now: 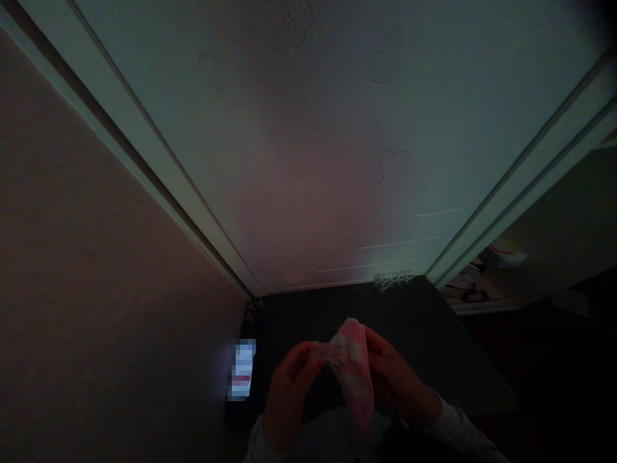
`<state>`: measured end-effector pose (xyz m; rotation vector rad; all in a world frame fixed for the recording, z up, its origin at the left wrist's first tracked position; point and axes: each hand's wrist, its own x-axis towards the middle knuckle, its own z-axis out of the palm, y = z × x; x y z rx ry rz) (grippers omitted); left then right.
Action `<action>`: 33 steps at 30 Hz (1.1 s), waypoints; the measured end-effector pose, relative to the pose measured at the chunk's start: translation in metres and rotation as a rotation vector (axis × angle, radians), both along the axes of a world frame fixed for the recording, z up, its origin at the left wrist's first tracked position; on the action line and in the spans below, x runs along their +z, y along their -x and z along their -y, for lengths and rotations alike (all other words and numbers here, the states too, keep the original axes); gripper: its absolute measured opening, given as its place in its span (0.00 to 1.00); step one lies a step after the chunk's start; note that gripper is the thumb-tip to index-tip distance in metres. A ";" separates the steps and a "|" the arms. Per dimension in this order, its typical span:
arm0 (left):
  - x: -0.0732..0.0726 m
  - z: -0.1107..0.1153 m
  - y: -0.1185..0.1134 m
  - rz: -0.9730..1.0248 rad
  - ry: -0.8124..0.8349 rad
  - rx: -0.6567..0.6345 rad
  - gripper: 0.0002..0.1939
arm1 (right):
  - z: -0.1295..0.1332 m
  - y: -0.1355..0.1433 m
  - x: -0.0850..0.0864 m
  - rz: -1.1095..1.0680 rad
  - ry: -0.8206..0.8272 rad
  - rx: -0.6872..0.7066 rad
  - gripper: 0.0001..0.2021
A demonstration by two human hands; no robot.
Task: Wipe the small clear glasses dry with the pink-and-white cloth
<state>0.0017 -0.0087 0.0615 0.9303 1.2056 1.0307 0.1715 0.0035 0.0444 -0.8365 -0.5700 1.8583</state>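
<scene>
Dim light covers the scene. A long, flat, pink thing with whitish patches (355, 379) is held up over the dark table; its kind cannot be made out. My right hand (395, 373) grips it along its right edge, fingers partly hidden behind it. My left hand (296, 379) is closed in a pinch on a clear, crinkled strip (326, 352) that reaches across to the pink thing's face. Whether the strip is stuck to it or only touches it I cannot tell.
The dark tabletop (299, 315) meets a pale panel with embossed hearts (308, 161). A lit, blurred screen (241, 370) stands at left by the brown wall (120, 289). Crumpled clear plastic (394, 280) lies at the back edge. A white box (506, 253) is beyond, right.
</scene>
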 end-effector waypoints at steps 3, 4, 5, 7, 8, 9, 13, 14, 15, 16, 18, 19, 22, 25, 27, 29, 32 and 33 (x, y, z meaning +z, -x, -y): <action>0.000 0.001 0.001 0.007 0.009 0.009 0.17 | 0.001 0.000 -0.001 0.034 -0.078 0.011 0.13; 0.000 0.001 0.002 0.008 0.017 0.016 0.17 | 0.001 -0.001 -0.003 0.050 -0.092 0.017 0.14; 0.000 0.002 0.002 0.005 0.027 0.023 0.18 | 0.001 -0.002 -0.005 0.065 -0.100 0.028 0.14; 0.001 0.002 0.003 -0.012 0.042 0.025 0.19 | 0.001 -0.003 -0.008 0.103 -0.120 0.076 0.14; 0.002 0.002 0.004 -0.025 0.040 0.023 0.19 | 0.001 -0.004 -0.010 0.131 -0.143 0.110 0.14; 0.003 0.001 0.004 -0.042 0.034 0.018 0.19 | 0.001 -0.005 -0.011 0.166 -0.177 0.143 0.14; 0.006 0.000 0.006 -0.092 0.001 -0.040 0.15 | 0.000 -0.009 -0.012 0.392 -0.359 0.226 0.12; 0.006 -0.001 0.007 -0.095 0.002 -0.060 0.15 | -0.001 -0.009 -0.012 0.449 -0.401 0.232 0.12; 0.005 -0.001 0.008 -0.098 0.004 -0.078 0.14 | -0.001 -0.010 -0.011 0.504 -0.438 0.239 0.12; 0.005 -0.001 0.008 -0.101 0.005 -0.088 0.14 | -0.002 -0.011 -0.009 0.555 -0.470 0.247 0.11; 0.004 -0.001 0.009 -0.115 0.001 -0.093 0.15 | -0.003 -0.012 -0.007 0.647 -0.511 0.250 0.11; 0.003 -0.001 0.010 -0.128 -0.001 -0.093 0.15 | -0.003 -0.012 -0.006 0.692 -0.525 0.243 0.10; 0.002 -0.002 0.011 -0.179 -0.005 -0.090 0.14 | -0.004 -0.014 -0.005 0.820 -0.580 0.211 0.09; 0.002 -0.003 0.012 -0.207 -0.003 -0.086 0.13 | -0.004 -0.015 -0.003 0.909 -0.662 0.217 0.10; 0.002 -0.004 0.012 -0.216 -0.004 -0.095 0.13 | -0.005 -0.016 -0.002 0.931 -0.705 0.235 0.10; 0.003 -0.004 0.012 -0.210 0.010 -0.112 0.13 | -0.004 -0.017 -0.001 0.934 -0.723 0.245 0.10; 0.005 -0.004 0.013 -0.192 0.037 -0.127 0.13 | -0.002 -0.017 -0.003 0.961 -0.708 0.251 0.12; 0.005 -0.004 0.013 -0.182 0.049 -0.131 0.13 | 0.000 -0.017 -0.005 0.973 -0.691 0.250 0.13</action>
